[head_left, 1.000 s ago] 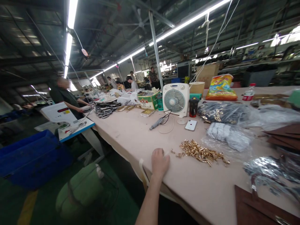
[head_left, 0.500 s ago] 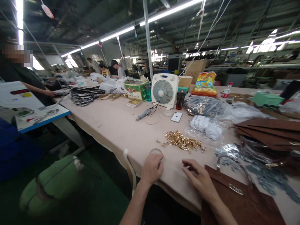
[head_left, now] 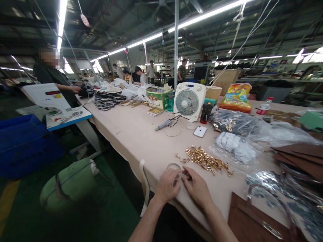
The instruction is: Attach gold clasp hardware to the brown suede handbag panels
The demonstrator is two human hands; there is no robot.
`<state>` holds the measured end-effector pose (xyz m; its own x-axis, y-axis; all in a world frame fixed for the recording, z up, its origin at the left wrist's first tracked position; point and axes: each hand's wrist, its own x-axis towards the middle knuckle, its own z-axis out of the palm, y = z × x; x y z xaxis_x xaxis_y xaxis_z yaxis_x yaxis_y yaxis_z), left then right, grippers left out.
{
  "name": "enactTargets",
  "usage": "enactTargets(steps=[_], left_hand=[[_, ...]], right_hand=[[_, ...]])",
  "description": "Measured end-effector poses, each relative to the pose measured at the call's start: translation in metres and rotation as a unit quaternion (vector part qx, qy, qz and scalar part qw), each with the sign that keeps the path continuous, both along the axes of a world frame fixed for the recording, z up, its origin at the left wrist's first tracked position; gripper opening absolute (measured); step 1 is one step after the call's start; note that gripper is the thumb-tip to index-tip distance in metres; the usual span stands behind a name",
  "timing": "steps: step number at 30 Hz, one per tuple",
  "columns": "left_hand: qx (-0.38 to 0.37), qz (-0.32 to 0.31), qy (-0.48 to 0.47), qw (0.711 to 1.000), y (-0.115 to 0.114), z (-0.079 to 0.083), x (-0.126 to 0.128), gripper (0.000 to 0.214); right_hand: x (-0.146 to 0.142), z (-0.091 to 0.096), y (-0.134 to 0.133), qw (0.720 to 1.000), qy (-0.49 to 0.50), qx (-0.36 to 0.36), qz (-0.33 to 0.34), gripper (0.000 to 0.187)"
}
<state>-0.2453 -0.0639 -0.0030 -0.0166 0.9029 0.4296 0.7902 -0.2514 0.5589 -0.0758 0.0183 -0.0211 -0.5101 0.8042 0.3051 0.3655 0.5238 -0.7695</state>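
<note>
My left hand [head_left: 168, 185] is closed on a thin pale ring [head_left: 174, 164], which looks like a narrow roll of tape, held just over the table near its front edge. Close beside it, my right hand [head_left: 198, 188] has thumb and fingertips pinched together at the ring's right side. What lies between those fingertips is too small to make out. Just beyond both hands spreads a pile of small gold metal fasteners [head_left: 207, 159]. A brown bag [head_left: 248, 215] with a handle and a metal fitting lies to the right of my right forearm.
Farther back stand a fan [head_left: 189, 101], a dark bottle [head_left: 206, 112], a phone [head_left: 200, 131] and a corded grey tool [head_left: 163, 125]. Plastic-wrapped parts [head_left: 234, 146] lie at the right. A strap [head_left: 144, 188] hangs over the table edge. A co-worker [head_left: 54, 74] stands at the left.
My right hand has moved left to meet my left hand at the ring, its fingers now pinched. The ring is raised slightly, and the view has turned left.
</note>
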Motion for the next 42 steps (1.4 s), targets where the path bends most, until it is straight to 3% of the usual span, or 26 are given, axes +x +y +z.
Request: enactTargets(steps=[8, 17, 24, 28, 42], left_hand=[[0.012, 0.016, 0.002, 1.000, 0.001, 0.002, 0.003, 0.048], [0.007, -0.029, 0.088, 0.996, 0.012, 0.005, -0.008, 0.031], [-0.028, -0.064, 0.147, 0.987, 0.024, 0.011, -0.012, 0.033], [-0.027, -0.067, 0.120, 0.990, 0.027, 0.013, -0.010, 0.022], [-0.034, -0.100, 0.025, 0.994, 0.027, 0.017, -0.010, 0.020]], right_hand=[[0.003, 0.004, -0.004, 1.000, 0.015, 0.019, 0.004, 0.023], [0.008, 0.006, -0.017, 0.999, 0.014, 0.044, -0.005, 0.021], [0.008, 0.006, -0.013, 0.999, 0.023, 0.028, -0.028, 0.020], [0.008, 0.006, -0.009, 0.998, 0.038, 0.021, -0.037, 0.020], [0.008, 0.002, -0.012, 1.000, 0.021, 0.017, -0.014, 0.020]])
